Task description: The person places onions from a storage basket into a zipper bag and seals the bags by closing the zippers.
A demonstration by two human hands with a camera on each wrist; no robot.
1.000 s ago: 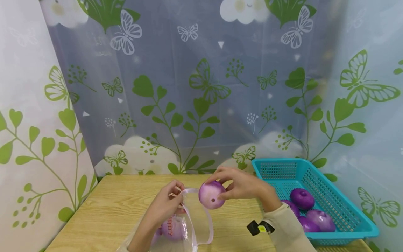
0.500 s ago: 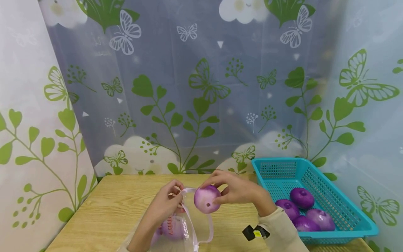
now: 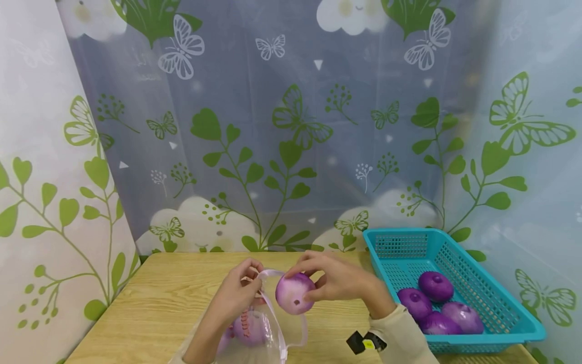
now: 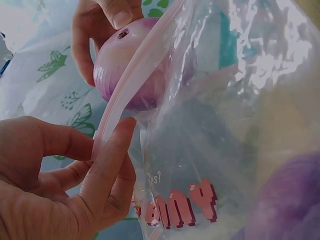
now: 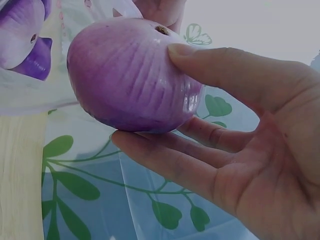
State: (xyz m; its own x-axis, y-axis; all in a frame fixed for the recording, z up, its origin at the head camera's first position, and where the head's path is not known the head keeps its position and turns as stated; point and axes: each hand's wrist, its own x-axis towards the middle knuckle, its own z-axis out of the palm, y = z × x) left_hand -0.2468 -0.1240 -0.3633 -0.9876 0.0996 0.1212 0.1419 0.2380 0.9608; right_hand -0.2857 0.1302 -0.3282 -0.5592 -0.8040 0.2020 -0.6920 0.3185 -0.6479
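Note:
My right hand point(image 3: 336, 278) grips a purple onion point(image 3: 293, 294) between thumb and fingers, right at the mouth of a clear plastic bag point(image 3: 268, 336). My left hand point(image 3: 238, 290) pinches the bag's pale pink rim point(image 4: 117, 102), which holds the mouth apart. In the left wrist view the onion point(image 4: 132, 70) overlaps that rim. Red lettering point(image 4: 182, 207) marks the bag's side. Inside the bag lie more purple onions point(image 5: 20, 35). From the right wrist view, the thumb presses near the held onion's root end while the fingers support it from below.
A turquoise plastic basket point(image 3: 509, 303) stands on the right of the wooden table point(image 3: 168, 288), with several purple onions point(image 3: 435, 286) in it. A patterned curtain point(image 3: 254, 151) with leaves and butterflies hangs behind and at both sides.
My right hand has brought the onion left and slightly down, closer to the bag's mouth. My left hand keeps its pinch on the rim almost in place.

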